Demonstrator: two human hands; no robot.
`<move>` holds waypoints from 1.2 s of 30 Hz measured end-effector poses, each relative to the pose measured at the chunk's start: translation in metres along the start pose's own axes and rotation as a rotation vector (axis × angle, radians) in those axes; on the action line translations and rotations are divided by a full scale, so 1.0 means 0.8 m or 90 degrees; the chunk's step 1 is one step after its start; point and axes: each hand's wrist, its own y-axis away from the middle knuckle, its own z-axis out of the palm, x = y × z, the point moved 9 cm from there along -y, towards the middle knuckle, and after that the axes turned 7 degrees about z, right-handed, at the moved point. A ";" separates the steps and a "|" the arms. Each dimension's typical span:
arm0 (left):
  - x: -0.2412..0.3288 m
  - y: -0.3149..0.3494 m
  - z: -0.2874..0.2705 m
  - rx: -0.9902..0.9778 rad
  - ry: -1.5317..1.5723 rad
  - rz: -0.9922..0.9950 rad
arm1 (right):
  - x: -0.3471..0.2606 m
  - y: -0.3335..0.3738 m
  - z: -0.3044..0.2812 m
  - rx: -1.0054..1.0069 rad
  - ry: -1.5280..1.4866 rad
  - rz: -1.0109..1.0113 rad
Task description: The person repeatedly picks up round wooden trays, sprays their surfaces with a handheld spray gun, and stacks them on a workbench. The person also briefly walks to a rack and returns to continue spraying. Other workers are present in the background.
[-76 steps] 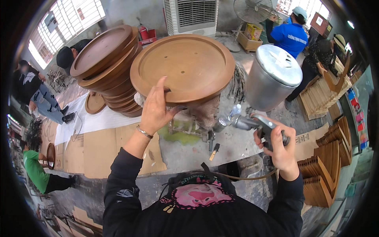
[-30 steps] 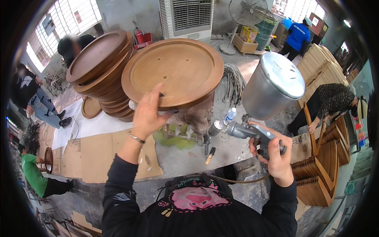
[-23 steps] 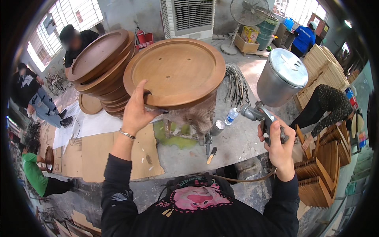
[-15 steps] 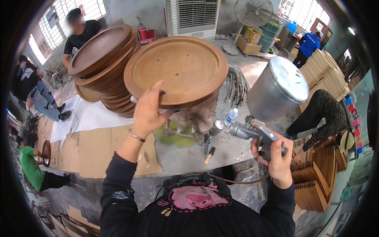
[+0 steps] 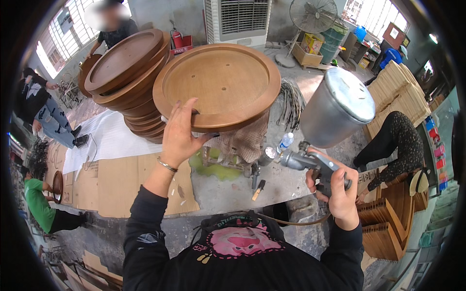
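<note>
A round brown wooden tray with a raised rim and small holes in its face rests tilted on a cloth-draped stand. My left hand grips its near left rim, fingers over the edge and thumb low beside it. My right hand is wrapped round the handle of a spray gun, held right of the tray and apart from it. A large silver cup sits on top of the gun. Its nozzle points left, and a hose runs below.
Stacked wooden trays stand left of mine, near a co-worker. Cardboard covers the bench's left. A water bottle, a can and a brush lie near the stand. At right, another person bends over wooden parts.
The tray has turned a little counterclockwise under my left hand. My spray gun has shifted slightly left. Behind the stack, the co-worker has moved and a round piece now stands raised there.
</note>
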 end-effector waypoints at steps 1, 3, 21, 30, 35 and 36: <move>-0.004 -0.001 -0.004 -0.014 0.011 -0.001 | -0.001 -0.002 -0.005 0.019 0.018 -0.010; -0.011 -0.002 -0.008 -0.022 0.012 -0.022 | -0.003 -0.006 -0.013 0.062 0.060 -0.034; -0.010 -0.003 -0.003 -0.008 -0.003 -0.029 | -0.015 -0.022 -0.003 0.073 0.082 -0.011; -0.002 -0.012 0.004 -0.076 0.005 0.036 | -0.022 -0.017 0.027 -0.044 0.006 0.008; -0.036 -0.006 -0.011 -0.069 0.051 -0.044 | -0.018 -0.028 0.006 0.076 0.081 0.028; -0.028 -0.006 -0.009 -0.049 0.062 -0.029 | -0.018 -0.029 0.013 0.051 0.071 0.026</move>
